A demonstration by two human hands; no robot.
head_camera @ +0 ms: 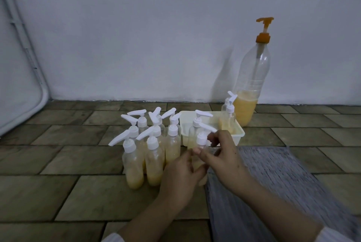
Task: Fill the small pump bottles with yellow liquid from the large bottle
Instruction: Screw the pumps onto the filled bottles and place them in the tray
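Evidently capping was in hand: the left hand gripped a filled small bottle above the floor while the right hand pinched its pump, which likely needed twisting tight next.

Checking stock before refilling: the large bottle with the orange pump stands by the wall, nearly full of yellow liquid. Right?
Not quite. In the head view the large bottle with the orange pump does stand by the wall, but its yellow liquid fills only the bottom part; most is empty.
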